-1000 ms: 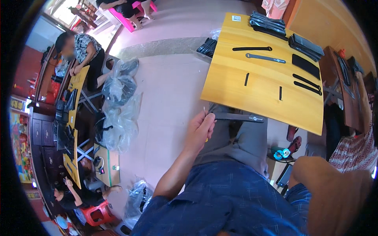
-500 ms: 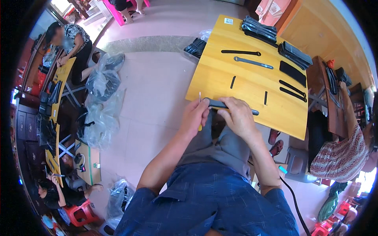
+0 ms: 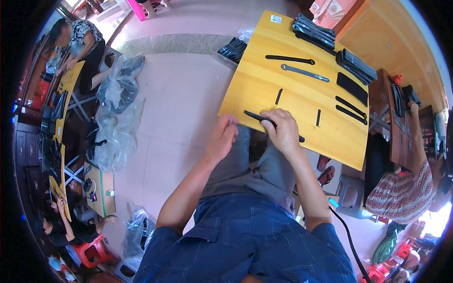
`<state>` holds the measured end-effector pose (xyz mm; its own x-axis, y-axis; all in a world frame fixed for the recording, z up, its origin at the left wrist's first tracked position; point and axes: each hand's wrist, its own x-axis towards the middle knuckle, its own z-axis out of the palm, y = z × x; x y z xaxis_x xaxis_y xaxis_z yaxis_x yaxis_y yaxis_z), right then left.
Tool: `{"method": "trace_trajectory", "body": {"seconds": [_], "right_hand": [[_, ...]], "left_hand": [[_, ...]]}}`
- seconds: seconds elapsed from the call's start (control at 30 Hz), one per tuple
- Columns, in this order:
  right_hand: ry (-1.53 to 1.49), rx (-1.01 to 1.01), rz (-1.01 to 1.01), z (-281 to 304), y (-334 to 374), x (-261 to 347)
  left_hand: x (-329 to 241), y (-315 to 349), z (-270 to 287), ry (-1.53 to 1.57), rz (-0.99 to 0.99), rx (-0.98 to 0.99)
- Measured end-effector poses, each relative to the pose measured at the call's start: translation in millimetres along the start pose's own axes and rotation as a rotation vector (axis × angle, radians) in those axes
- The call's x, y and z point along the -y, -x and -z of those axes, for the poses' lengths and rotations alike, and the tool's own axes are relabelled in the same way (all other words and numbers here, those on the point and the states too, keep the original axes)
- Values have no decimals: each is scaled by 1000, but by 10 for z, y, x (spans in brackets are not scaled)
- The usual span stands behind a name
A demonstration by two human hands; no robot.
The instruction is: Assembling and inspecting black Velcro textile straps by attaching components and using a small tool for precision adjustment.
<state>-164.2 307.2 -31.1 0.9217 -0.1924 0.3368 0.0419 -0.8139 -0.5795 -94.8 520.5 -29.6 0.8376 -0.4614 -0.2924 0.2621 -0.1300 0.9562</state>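
At the near edge of the yellow table, my right hand [image 3: 283,129] is closed over a dark strap [image 3: 253,114]. The strap's left end sticks out past my fingers and its other end shows below my palm. To its left, my left hand [image 3: 222,139] is closed around a slim tool [image 3: 231,119] with a thin metal tip; the fist hides its handle. The two hands are apart. Beyond them lie a black strap [image 3: 290,59] and a grey strap [image 3: 306,72] with a slotted end. Two short black strips [image 3: 279,96] lie nearer.
Stacks of dark straps [image 3: 356,66] line the right side of the yellow table [image 3: 255,89]. A black pad [image 3: 352,88] and two looped straps [image 3: 351,114] lie below them. Clear plastic bags [image 3: 118,89] stand on the floor at left. Other people sit at tables on both sides.
My left hand has drawn away from the strap, down and to the left, with the tool in it. The strap, earlier showing its grey face between both hands, now shows black in my right hand.
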Motion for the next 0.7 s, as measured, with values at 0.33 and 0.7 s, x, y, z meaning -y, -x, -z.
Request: {"method": "trace_trajectory", "body": {"seconds": [0.33,0.7], "right_hand": [[-27,-8,1,4,10,59],[-85,-39,-14,-80,37,45]], "left_hand": [[-258,50,72,-868,-527,-8],[-166,78,-48,-978,-632,7]]}}
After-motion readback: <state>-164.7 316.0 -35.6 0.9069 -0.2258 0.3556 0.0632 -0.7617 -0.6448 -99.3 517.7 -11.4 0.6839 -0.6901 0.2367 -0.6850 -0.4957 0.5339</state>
